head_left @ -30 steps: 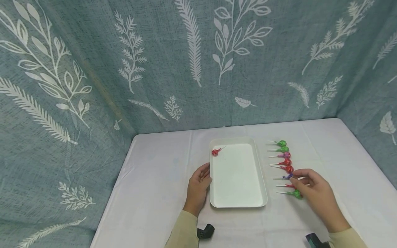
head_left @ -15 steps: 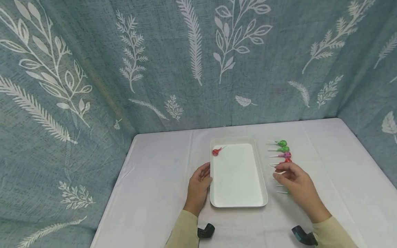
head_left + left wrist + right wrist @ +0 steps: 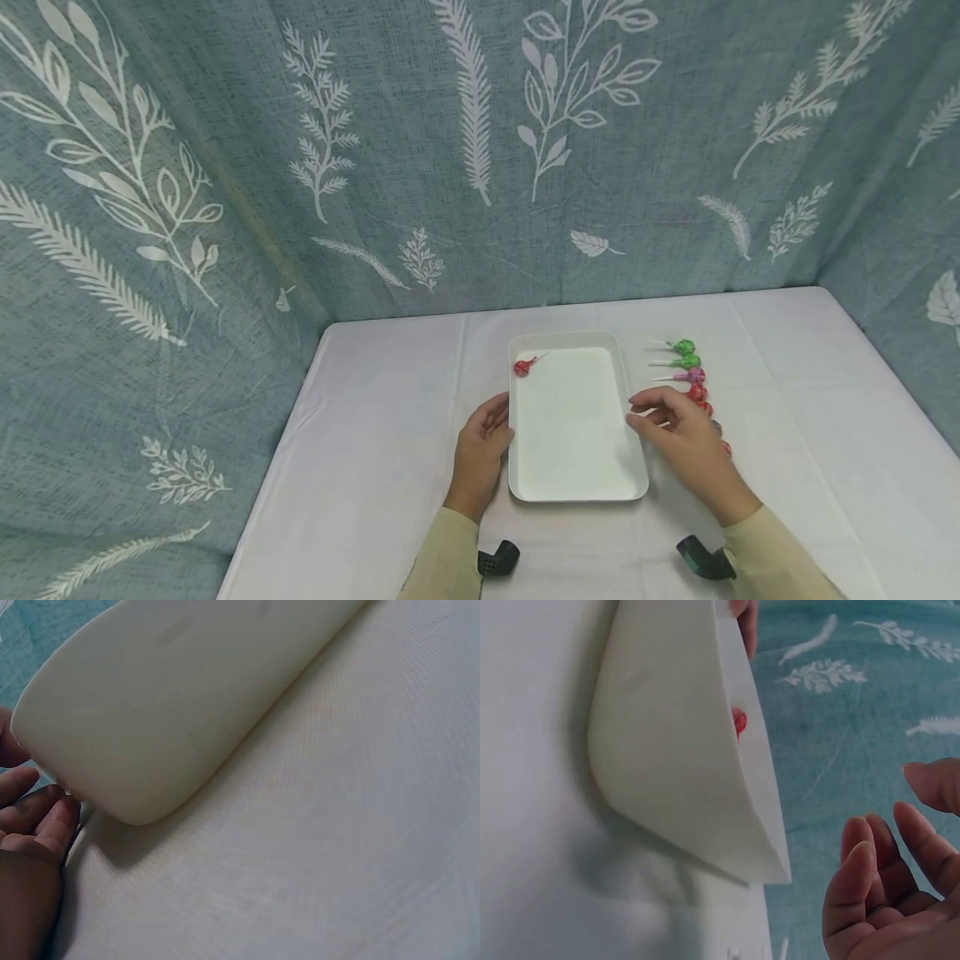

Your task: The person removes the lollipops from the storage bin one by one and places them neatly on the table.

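A white tray [image 3: 577,492] lies on the table with one red lollipop [image 3: 522,367] near its far left corner. My left hand [image 3: 482,454] holds the tray's left side, thumb at the rim and fingers against the outer wall. At the right rim is my right hand [image 3: 686,437]; the right wrist view shows its thumb [image 3: 934,784] apart from the bent fingers [image 3: 855,877], with nothing between them. Right of the tray lies a row of several wrapped lollipops, among them a green lollipop [image 3: 686,362] and a purple-pink lollipop [image 3: 693,377]; the right hand hides part of the nearer ones.
A white cloth covers the table [image 3: 375,433]. A blue-green curtain [image 3: 465,167] with white leaf prints hangs behind and along the sides. Black wrist devices sit near both sleeves, the left device [image 3: 498,558] and the right device [image 3: 705,557].
My right hand has moved left from the purple lollipop in the row, across the sticks, to the tray's right rim. The left hand and the tray stay where they were.
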`<state>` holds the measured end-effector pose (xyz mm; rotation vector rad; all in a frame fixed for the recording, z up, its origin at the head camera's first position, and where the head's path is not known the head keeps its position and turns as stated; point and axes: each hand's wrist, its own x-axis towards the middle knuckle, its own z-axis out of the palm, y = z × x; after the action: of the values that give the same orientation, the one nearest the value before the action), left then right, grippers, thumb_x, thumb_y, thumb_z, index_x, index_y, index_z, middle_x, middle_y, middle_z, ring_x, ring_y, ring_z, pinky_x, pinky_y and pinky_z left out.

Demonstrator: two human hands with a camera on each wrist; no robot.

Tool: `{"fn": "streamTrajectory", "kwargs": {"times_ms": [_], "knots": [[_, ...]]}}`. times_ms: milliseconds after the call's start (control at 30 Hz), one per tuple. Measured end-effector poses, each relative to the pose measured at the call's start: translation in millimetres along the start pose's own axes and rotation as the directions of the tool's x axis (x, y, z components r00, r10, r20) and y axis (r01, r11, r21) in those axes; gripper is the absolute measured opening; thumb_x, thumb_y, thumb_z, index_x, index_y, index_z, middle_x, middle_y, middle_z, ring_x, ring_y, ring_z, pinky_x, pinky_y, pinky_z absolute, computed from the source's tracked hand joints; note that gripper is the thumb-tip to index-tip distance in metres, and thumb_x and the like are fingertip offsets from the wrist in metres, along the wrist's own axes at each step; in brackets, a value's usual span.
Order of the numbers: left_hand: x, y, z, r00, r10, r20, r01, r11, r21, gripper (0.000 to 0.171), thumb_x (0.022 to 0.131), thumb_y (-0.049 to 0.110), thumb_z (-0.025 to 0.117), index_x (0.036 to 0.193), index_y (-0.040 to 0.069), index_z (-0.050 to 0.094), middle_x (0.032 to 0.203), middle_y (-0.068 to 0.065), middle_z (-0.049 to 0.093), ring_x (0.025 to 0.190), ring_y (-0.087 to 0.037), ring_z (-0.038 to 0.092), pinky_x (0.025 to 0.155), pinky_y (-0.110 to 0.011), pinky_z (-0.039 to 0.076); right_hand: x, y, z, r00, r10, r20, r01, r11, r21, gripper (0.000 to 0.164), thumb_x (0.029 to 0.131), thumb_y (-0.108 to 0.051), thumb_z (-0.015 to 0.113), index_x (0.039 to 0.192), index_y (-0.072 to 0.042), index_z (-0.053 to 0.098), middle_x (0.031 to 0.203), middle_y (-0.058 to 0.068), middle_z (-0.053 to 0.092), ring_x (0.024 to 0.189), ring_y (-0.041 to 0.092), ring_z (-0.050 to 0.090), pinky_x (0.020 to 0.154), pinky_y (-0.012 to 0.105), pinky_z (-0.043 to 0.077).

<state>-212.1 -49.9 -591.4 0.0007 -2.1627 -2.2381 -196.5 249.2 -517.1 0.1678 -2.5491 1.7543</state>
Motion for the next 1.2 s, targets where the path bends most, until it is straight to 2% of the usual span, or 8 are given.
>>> {"fn": "streamTrajectory", "kwargs": {"times_ms": [200,567,800,1200], "knots": [[0.6,-0.1,0.5,1.000,-0.003,0.007,0.003,1.000,-0.004,0.053,0.101,-0.007,0.054,0.154,-0.002,0.055,0.152,-0.018,0.060,0.143,-0.029,0.056,0.114,-0.029,0.049,6.7,-1.3,7.2,0.999,0.021,0.031,-0.022,0.999,0.033,0.027,0.103,-0.017,0.077,0.124,-0.001,0.072,0.119,0.009,0.071,0.098,0.022,0.065,0.074,0.026,0.059],[0.1,2.1,2.1,1.000,-0.003,0.000,0.003,1.000,0.004,0.053,0.101,-0.005,0.055,0.154,-0.001,0.055,0.152,-0.016,0.061,0.143,-0.028,0.057,0.114,-0.029,0.050,22.0,-11.7,19.5,0.998,0.022,0.052,-0.025,0.998,0.053,0.029,0.103,-0.022,0.077,0.125,-0.004,0.072,0.118,0.007,0.071,0.101,0.024,0.064,0.079,0.028,0.058],[-0.1,2.5,1.8,1.000,-0.006,0.002,0.006,1.000,0.006,0.052,0.102,-0.005,0.055,0.154,-0.001,0.055,0.152,-0.017,0.060,0.143,-0.029,0.056,0.114,-0.029,0.049,33.9,-18.5,31.5,0.998,0.001,0.068,-0.008,0.995,0.102,0.024,0.103,-0.017,0.077,0.122,-0.003,0.072,0.116,0.010,0.071,0.097,0.026,0.063,0.076,0.029,0.057],[0.1,2.3,0.8,1.000,-0.010,0.007,0.011,1.000,-0.015,0.053,0.102,-0.005,0.055,0.154,-0.001,0.055,0.152,-0.017,0.060,0.143,-0.029,0.056,0.114,-0.029,0.049,57.0,-23.4,53.9,0.996,-0.021,0.081,0.013,0.995,0.103,0.020,0.102,-0.014,0.076,0.120,-0.005,0.072,0.116,0.010,0.071,0.096,0.025,0.063,0.077,0.032,0.056]]}}
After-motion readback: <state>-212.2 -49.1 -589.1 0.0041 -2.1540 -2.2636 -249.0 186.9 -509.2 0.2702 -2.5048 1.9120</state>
